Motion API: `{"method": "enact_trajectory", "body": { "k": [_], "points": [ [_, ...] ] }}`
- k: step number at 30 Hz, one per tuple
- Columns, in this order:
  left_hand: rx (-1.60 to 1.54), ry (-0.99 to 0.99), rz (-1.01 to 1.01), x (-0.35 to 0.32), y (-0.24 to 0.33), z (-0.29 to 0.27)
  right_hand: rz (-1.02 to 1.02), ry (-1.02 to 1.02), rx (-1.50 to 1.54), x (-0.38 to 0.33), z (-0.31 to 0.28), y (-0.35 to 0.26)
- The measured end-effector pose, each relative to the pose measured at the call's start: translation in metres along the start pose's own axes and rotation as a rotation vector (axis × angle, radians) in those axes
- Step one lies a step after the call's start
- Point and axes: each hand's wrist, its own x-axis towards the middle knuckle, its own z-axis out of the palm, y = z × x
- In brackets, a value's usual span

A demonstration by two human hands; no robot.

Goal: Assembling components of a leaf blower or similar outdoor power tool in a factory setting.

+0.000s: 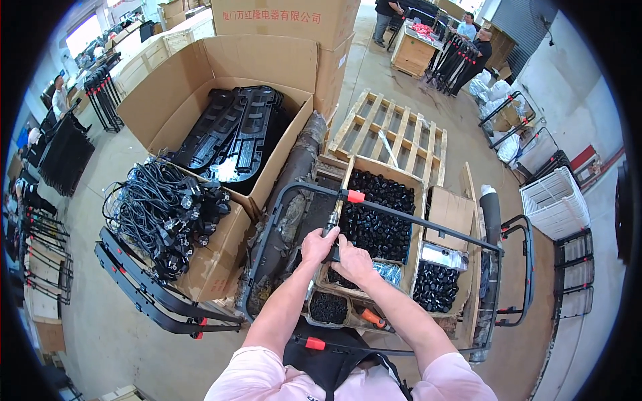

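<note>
Left hand (318,244): you grip the tool (332,230) at the frame (414,217).
Right hand (353,262): closed on the same tool, touching your left.
Edges: crate (381,214) just beyond; cable box (214,267) left.
Room: bare floor (100,321) lower left.

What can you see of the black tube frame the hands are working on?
The black tube frame is a bent, rounded-corner loop of dark metal-looking tubing with red clips on its bars. It lies across the open crates of small black parts. The left hand and right hand meet at a small tool beside its upper bar.
</note>
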Motion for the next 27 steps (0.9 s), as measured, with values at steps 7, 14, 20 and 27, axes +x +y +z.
{"method": "enact_trajectory", "body": {
  "k": [7, 14, 20, 27],
  "points": [
    [0.082, 0.006, 0.004, 0.000, 0.005, -0.002, -0.001, -0.012, 0.025, -0.003, -0.005, 0.000],
    [0.059, -0.013, 0.019, 0.003, 0.006, -0.001, -0.019, 0.049, -0.024, 0.004, -0.004, 0.000],
    [0.101, 0.010, -0.022, -0.003, 0.010, 0.001, -0.017, 0.057, 0.007, -0.002, 0.000, 0.004],
    [0.049, 0.015, 0.003, -0.004, 0.010, 0.000, -0.023, 0.031, -0.023, -0.001, -0.002, 0.002]
  ]
}}
